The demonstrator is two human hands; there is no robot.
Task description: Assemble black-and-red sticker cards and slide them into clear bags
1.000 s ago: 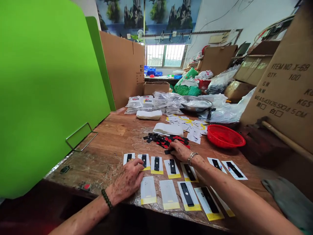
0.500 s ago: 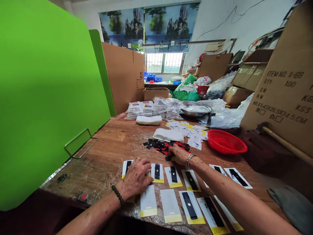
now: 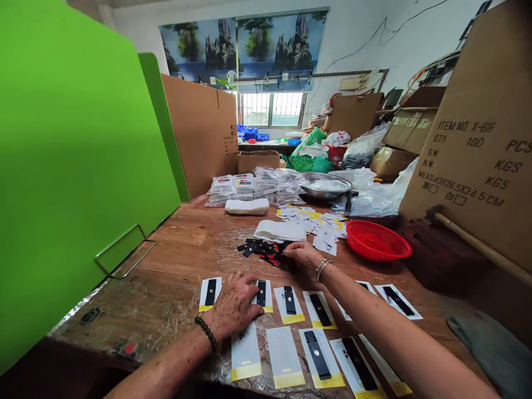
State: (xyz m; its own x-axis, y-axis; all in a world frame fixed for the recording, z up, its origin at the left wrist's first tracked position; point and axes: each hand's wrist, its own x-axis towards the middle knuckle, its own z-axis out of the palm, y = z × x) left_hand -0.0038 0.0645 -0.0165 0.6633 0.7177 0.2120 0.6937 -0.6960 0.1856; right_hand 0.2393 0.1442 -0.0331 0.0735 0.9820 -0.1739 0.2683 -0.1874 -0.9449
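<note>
Two rows of white and yellow cards (image 3: 285, 357) lie along the table's near side, many with a black strip (image 3: 317, 354) on them. My left hand (image 3: 236, 302) rests palm down over cards in the upper row, fingers slightly spread, with nothing seen in it. Farther out, my right hand (image 3: 305, 257) is at the right end of a pile of black and red pieces (image 3: 260, 249). Its thumb and fingertips are pinched together on a dark piece whose shape is mostly hidden. Behind the pile lies a stack of white paper (image 3: 279, 230).
A red basket (image 3: 378, 241) stands to the right, beside scattered printed cards (image 3: 324, 224). Bagged packs (image 3: 253, 185) and a metal bowl (image 3: 326, 185) sit farther back. A green panel (image 3: 83, 166) borders the left, a large carton (image 3: 477, 149) the right.
The view has shifted slightly. My right hand has moved a little relative to the pile, and fewer red pieces show at the pile's right end. My left hand stays over the cards.
</note>
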